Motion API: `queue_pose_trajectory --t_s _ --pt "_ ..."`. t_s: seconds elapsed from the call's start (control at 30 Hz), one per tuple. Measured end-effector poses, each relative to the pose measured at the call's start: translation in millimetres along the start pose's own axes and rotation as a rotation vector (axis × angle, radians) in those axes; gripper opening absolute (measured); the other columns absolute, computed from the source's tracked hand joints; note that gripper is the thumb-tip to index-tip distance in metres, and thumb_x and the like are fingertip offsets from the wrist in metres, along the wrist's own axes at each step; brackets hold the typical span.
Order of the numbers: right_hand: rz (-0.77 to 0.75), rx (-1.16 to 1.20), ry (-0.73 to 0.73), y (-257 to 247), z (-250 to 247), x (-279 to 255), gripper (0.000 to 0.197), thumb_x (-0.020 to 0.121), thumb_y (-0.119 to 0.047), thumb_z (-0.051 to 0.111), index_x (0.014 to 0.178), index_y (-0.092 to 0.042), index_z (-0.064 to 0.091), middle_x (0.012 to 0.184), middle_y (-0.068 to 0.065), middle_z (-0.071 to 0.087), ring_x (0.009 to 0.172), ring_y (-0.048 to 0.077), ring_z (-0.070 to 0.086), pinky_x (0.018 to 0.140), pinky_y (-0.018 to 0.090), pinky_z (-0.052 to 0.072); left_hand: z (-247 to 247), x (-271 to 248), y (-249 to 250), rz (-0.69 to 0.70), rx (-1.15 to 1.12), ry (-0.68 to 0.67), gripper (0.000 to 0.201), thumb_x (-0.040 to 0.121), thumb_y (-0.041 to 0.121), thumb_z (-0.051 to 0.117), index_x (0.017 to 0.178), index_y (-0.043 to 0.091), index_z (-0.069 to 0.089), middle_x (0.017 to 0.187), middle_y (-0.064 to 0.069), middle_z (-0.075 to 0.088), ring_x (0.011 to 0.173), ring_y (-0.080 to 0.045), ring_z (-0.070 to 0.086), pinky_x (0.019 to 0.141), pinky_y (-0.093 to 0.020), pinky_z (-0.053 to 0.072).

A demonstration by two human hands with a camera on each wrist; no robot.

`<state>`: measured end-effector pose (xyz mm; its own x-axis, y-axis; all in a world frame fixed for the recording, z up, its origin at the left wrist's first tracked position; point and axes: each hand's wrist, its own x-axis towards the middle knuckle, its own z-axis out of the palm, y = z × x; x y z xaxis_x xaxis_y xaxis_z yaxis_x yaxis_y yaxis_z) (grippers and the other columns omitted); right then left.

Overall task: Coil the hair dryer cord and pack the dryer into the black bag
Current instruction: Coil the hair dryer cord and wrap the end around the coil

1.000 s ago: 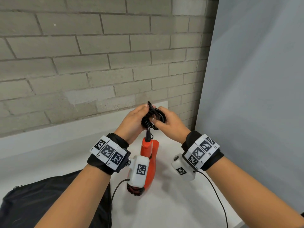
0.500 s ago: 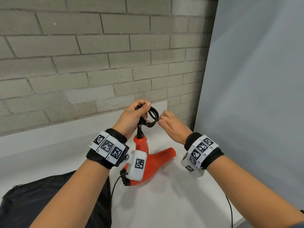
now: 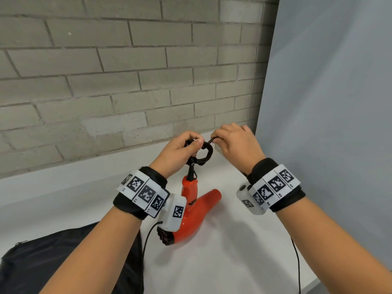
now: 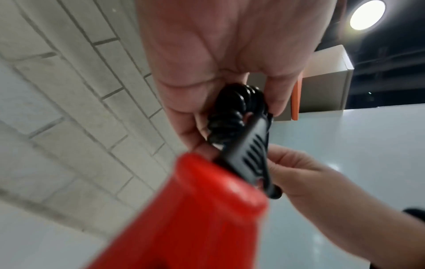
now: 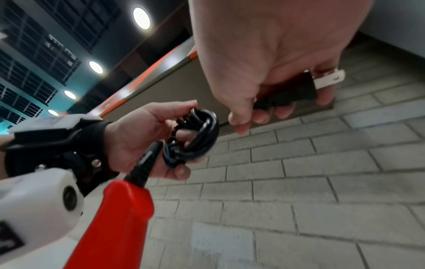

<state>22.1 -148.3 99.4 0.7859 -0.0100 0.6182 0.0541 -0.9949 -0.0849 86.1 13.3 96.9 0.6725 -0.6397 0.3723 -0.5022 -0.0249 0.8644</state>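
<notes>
My left hand (image 3: 180, 151) is holding the nearly finished cord coil (image 3: 203, 154) while my right hand (image 3: 237, 145) is gripping the plug (image 5: 296, 92), and the dryer (image 3: 191, 211) is hanging under my hands, not yet in the black bag (image 3: 63, 257) lying below my left arm.

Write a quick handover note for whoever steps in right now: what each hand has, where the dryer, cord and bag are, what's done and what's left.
Left hand: grips the coiled cord above the table.
Right hand: holds the plug, prongs sticking out past the fingers.
Red hair dryer: hangs below the coil by its cord, handle up; whether it touches the table is unclear.
Black bag: lies on the table at the left, nothing packed yet.
Done: cord mostly coiled.
Left: tuck in the plug end, put the dryer in the bag.
</notes>
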Motion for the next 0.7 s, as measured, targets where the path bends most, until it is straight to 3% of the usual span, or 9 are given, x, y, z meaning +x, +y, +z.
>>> queue_pose_trajectory --t_s 0.1,0.2,0.37,0.47,0.53,0.6,0.7 --pt "-0.022 -0.134 0.048 -4.9 -8.2 0.1 0.021 0.093 -0.024 0.047 0.101 -0.016 0.064 0.097 0.004 0.065 0.097 0.028 0.055 0.084 0.038 0.034 -0.8 -0.5 4.3 -0.005 0.184 -0.040 0.017 0.091 0.027 0.048 0.107 0.027 0.055 0.076 0.006 0.053 0.069 -0.006 0.051 0.067 -0.019 0.043" --pt "-0.026 -0.203 0.108 -10.8 -11.9 -1.3 0.017 0.089 -0.021 0.052 0.092 -0.013 0.067 0.086 0.005 0.067 0.087 0.030 0.058 0.077 0.038 0.038 0.0 0.2 10.1 0.021 0.260 -0.081 0.026 0.091 0.024 0.050 0.115 0.020 0.058 0.093 0.004 0.061 0.084 -0.009 0.057 0.072 -0.008 0.043" --pt "-0.014 -0.206 0.181 -15.3 -20.0 -1.5 0.022 0.085 -0.023 0.050 0.083 -0.016 0.070 0.076 0.002 0.067 0.077 0.027 0.058 0.069 0.030 0.020 4.2 -0.4 10.3 0.073 0.296 -0.052 0.026 0.090 0.022 0.051 0.116 0.023 0.055 0.084 0.006 0.060 0.076 -0.007 0.057 0.068 -0.007 0.043" --pt "-0.013 -0.205 0.188 -18.8 -20.6 -5.5 0.020 0.082 -0.024 0.051 0.080 -0.017 0.070 0.071 0.001 0.067 0.071 0.026 0.058 0.065 0.029 0.019 8.7 0.4 8.2 0.094 0.250 -0.010 0.023 0.091 0.018 0.051 0.113 0.020 0.057 0.091 0.001 0.061 0.077 -0.010 0.058 0.074 -0.019 0.047" --pt "0.008 -0.196 0.188 -22.8 -20.5 -8.4 0.018 0.081 -0.023 0.053 0.077 -0.016 0.070 0.069 0.001 0.066 0.066 0.026 0.057 0.066 0.027 0.023 11.7 0.6 7.4 0.074 0.154 0.021 0.017 0.091 0.016 0.049 0.105 0.021 0.058 0.085 0.004 0.059 0.063 -0.004 0.056 0.064 -0.017 0.049" --pt "0.018 -0.154 0.176 -26.2 -21.2 -10.8 0.018 0.084 -0.021 0.053 0.083 -0.014 0.070 0.072 0.003 0.067 0.068 0.027 0.057 0.066 0.029 0.029 13.6 1.9 6.4 0.050 0.065 0.073 0.015 0.092 0.015 0.046 0.098 0.022 0.058 0.081 0.003 0.060 0.050 -0.001 0.053 0.053 -0.013 0.044" --pt "0.021 0.141 0.094 -30.5 -23.0 -14.3 0.025 0.091 -0.009 0.045 0.108 -0.007 0.063 0.095 0.011 0.066 0.086 0.026 0.056 0.074 0.028 0.037 12.9 4.3 2.7 0.002 -0.016 0.154 0.014 0.093 0.015 0.045 0.098 0.019 0.057 0.080 0.003 0.058 0.045 0.001 0.051 0.050 -0.015 0.043"
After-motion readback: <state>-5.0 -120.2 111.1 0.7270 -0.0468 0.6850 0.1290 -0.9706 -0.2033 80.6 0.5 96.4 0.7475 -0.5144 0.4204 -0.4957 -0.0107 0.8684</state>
